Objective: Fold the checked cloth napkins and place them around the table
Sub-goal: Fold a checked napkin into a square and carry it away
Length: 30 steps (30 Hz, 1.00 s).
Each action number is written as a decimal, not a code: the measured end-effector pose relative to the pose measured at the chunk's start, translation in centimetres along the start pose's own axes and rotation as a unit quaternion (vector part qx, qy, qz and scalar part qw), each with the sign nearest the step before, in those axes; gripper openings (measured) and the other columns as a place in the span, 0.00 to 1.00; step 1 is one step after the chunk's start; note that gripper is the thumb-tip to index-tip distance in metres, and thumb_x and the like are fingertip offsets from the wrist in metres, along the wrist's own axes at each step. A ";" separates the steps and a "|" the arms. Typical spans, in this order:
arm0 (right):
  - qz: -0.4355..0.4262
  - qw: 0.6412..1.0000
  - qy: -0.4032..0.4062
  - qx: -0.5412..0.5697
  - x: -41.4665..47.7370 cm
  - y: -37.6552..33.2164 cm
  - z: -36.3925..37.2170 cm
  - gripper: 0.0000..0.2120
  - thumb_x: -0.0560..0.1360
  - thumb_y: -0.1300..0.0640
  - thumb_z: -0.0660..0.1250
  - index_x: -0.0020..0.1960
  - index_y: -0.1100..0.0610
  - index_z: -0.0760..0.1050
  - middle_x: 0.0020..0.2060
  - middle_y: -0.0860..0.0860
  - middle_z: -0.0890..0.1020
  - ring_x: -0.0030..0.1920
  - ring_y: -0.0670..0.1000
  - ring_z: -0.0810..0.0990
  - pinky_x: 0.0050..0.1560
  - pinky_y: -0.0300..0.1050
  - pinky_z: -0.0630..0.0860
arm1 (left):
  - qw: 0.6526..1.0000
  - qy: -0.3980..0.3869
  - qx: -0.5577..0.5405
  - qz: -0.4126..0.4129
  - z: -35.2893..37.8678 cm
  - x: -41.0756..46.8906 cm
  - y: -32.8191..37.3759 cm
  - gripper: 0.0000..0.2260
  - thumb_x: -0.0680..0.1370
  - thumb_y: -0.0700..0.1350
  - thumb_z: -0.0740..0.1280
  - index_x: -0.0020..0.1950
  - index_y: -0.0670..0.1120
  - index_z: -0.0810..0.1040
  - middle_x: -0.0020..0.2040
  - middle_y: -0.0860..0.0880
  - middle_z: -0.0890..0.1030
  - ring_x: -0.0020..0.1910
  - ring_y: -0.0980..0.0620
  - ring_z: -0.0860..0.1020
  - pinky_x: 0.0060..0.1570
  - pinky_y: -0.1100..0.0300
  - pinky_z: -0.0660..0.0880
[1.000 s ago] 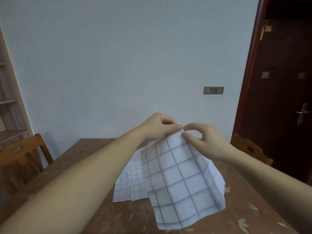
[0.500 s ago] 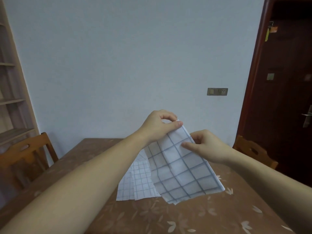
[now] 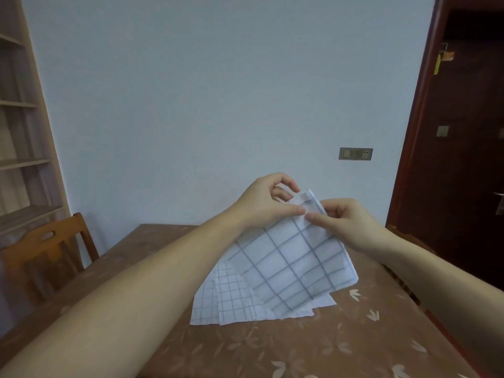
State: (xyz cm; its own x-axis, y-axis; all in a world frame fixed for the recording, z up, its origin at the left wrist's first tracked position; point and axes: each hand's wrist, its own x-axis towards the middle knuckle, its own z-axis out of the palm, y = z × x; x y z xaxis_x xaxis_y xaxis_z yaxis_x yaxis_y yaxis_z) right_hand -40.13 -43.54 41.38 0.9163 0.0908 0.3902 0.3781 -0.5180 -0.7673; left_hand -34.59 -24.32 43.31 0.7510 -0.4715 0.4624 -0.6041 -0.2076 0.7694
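- Far left: a light wooden chair (image 3: 49,246) is drawn up to the brown flower-patterned counter (image 3: 313,347). No napkin is seen laid at that place.
- Left of centre: a pile of white fine-checked cloth napkins (image 3: 231,301) lies flat on the counter. Whether any is folded cannot be told.
- Centre: the left hand (image 3: 264,205) is raised, its fingers (image 3: 289,210) clamped on the top corner of a white cloth napkin with wide grey checks (image 3: 294,266). This napkin hangs over the pile.
- Right: the right hand (image 3: 349,222) is held just beside, its fingers pinched on the same upper edge.
- Progress, as judged: the work is at an early stage. One napkin is being lined up for folding, and all the placing is left to do.
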 end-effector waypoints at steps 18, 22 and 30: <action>0.001 0.977 0.140 0.159 0.2 -0.2 -3.8 0.07 0.77 0.55 0.68 0.47 0.58 0.83 0.42 0.55 0.83 0.45 0.53 0.79 0.49 0.52 0.74 | 0.999 0.026 -0.005 -0.047 -1.8 -1.9 -0.9 0.08 0.74 0.43 0.75 0.35 0.46 0.81 0.28 0.55 0.76 0.26 0.63 0.74 0.27 0.71 0.69; 0.011 0.976 0.151 0.156 0.3 0.3 -3.9 0.07 0.80 0.59 0.64 0.45 0.53 0.78 0.40 0.53 0.80 0.42 0.53 0.77 0.47 0.54 0.73 | 0.992 0.105 -0.066 -0.031 -1.6 -1.7 -1.0 0.04 0.74 0.43 0.74 0.39 0.46 0.84 0.34 0.55 0.83 0.35 0.58 0.79 0.40 0.62 0.77; 0.024 0.986 0.111 0.124 0.1 0.3 -3.6 0.07 0.79 0.63 0.64 0.45 0.56 0.79 0.38 0.54 0.81 0.40 0.53 0.80 0.47 0.51 0.80 | 0.967 0.172 -0.184 -0.037 -0.6 -1.3 -0.2 0.26 0.71 0.58 0.74 0.43 0.33 0.77 0.39 0.47 0.76 0.39 0.49 0.74 0.44 0.55 0.71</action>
State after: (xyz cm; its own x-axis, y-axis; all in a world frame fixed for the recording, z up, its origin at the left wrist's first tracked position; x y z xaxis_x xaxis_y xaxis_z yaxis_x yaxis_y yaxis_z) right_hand -40.39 -46.68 43.04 0.8927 -0.1321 0.4309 0.3805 -0.2914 -0.8777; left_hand -35.29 -23.19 42.86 0.8711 -0.1413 0.4703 -0.4565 0.1199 0.8816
